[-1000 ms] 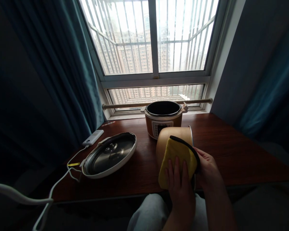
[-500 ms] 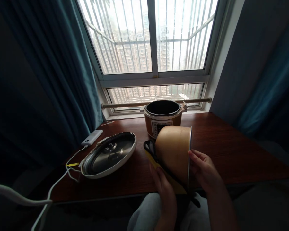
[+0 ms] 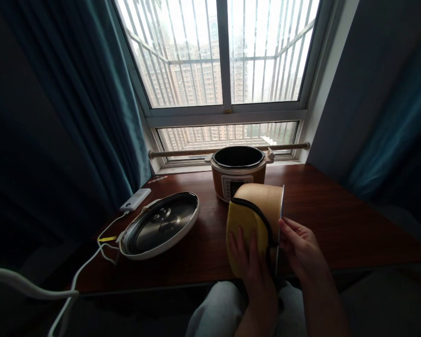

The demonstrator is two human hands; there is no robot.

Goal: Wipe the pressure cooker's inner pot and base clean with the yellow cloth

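A golden inner pot [image 3: 263, 192] is tipped on its side above the table's near part, its silver rim facing right. My right hand [image 3: 300, 243] pinches that rim between thumb and fingers. With fingers spread, my left hand [image 3: 249, 257] holds a yellow cloth with black edging [image 3: 243, 217] against the pot's outer wall and base. The cloth covers the pot's lower left part. Behind the pot stands a brown and white electric pressure cooker [image 3: 219, 180], lidless, its dark inside showing at the top.
A round cooker lid [image 3: 168, 227] lies underside up on the left of the dark wooden table [image 3: 315, 206]. Beyond it are a white power bank [image 3: 136, 200] and a white cable [image 3: 86, 262] with a yellow tag. A barred window and blue curtains [image 3: 91, 117] border the table.
My left hand has moved up and right, wrapping the yellow cloth over the pot's base and side. The inner pot has shifted slightly right, still held at the rim by my right hand.
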